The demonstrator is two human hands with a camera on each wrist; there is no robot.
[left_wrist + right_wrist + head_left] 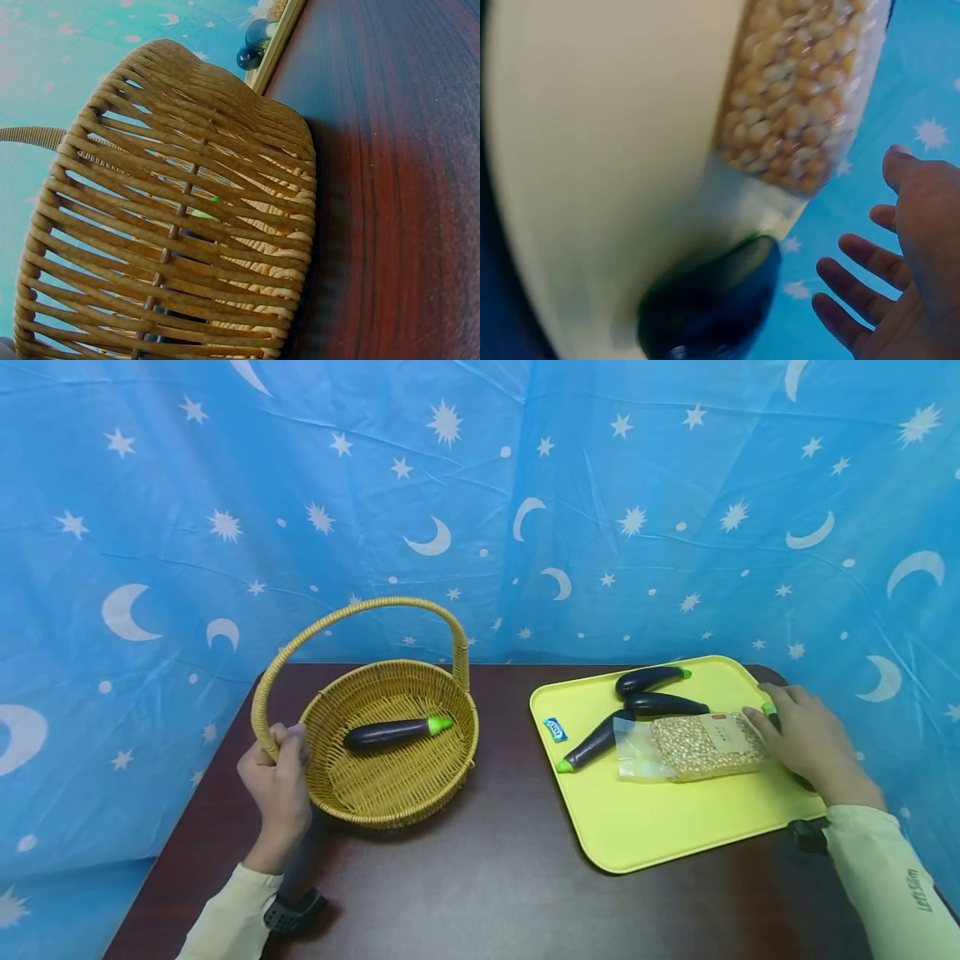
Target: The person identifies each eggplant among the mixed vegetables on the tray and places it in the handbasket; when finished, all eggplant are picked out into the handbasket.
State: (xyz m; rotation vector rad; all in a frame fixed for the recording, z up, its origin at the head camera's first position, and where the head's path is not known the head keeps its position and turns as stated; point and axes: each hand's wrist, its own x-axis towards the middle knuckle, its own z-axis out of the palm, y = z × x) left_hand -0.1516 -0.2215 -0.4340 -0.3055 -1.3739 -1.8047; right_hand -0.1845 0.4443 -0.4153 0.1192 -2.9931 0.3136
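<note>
My left hand (279,785) grips the lower left of the arched handle (264,697) on a yellow wicker basket (382,785). Inside lies a dark purple eggplant (386,735) with a green stem end. In the left wrist view the woven basket wall (172,225) fills much of the picture. My right hand (813,743), fingers spread in the right wrist view, is over the right side of a yellow tray (660,839). Beneath it is an eggplant (712,315), mostly hidden in the head view. A clear bag of corn kernels (705,752) lies beside that hand.
More eggplants (596,743) lie at the tray's left and back, one partly under the bag. A small blue label (555,729) marks the tray's left edge. The dark wooden table (480,877) backs onto a blue curtain (480,485) with stars and moons.
</note>
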